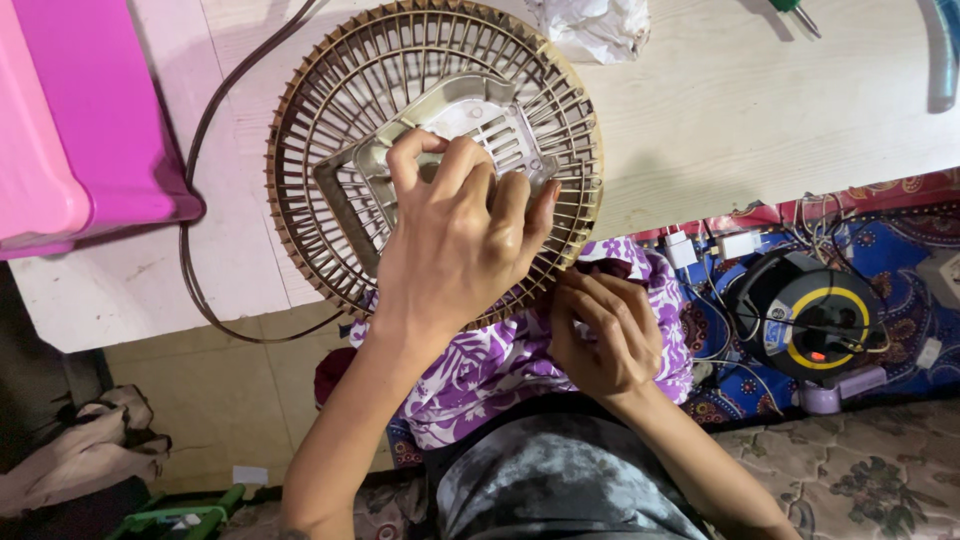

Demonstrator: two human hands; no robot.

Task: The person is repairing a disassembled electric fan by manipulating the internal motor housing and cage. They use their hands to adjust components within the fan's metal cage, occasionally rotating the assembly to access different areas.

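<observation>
A round, dusty beige fan grille (330,120) lies partly on the pale wooden table (760,110) and overhangs its near edge above my lap. My left hand (455,240) rests on top of the grille, fingers curled over the square grey centre plate (470,115). My right hand (600,335) is under the grille's near rim, fingers bent against the rim and a purple-and-white patterned cloth (500,365) on my lap. Whether the right hand pinches the rim or the cloth cannot be told.
A pink plastic box (75,120) sits at the table's left end, with a dark cable (190,250) looping beside it. Crumpled white paper (595,25) and a screwdriver tip (795,12) lie at the far edge. A black-and-yellow cable reel (810,315) stands on the floor, right.
</observation>
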